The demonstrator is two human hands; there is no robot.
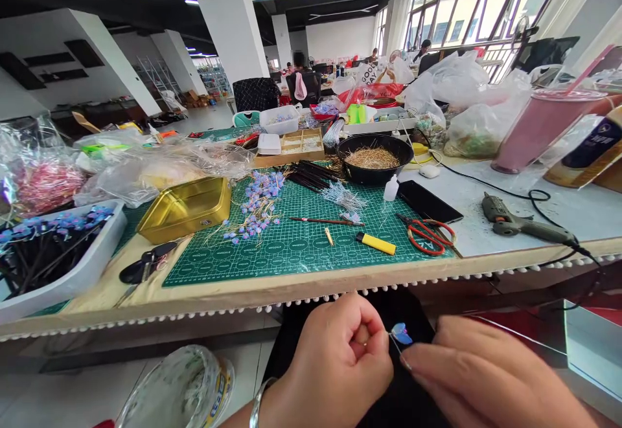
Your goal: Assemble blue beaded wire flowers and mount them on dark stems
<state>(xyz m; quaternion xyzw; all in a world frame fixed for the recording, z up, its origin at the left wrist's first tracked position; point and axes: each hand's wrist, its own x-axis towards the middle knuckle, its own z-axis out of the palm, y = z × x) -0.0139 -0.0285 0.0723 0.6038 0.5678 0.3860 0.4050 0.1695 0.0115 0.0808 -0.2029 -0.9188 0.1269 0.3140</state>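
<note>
Above my lap, my left hand (343,353) is closed in a fist-like pinch with a silver bangle at its wrist. A small blue flower (401,333) sticks out at its fingertips, which seem to grip the flower's base; the exact contact is hidden. From there a thin wire (395,345) runs down to my right hand (490,373), whose thumb and forefinger pinch it. On the green cutting mat (291,256) beyond lie a bunch of blue-purple flowers on gold wires (260,204), a thin brush (321,221), a gold clip-like piece (329,236) and a yellow lighter (376,243).
Red-handled scissors (430,235), a black phone (427,200) and a glue gun (522,219) lie at right. A gold tin (187,208) and white tub (104,247) stand left. A black bowl (352,149) holds gold wires. A bucket (177,382) stands on the floor.
</note>
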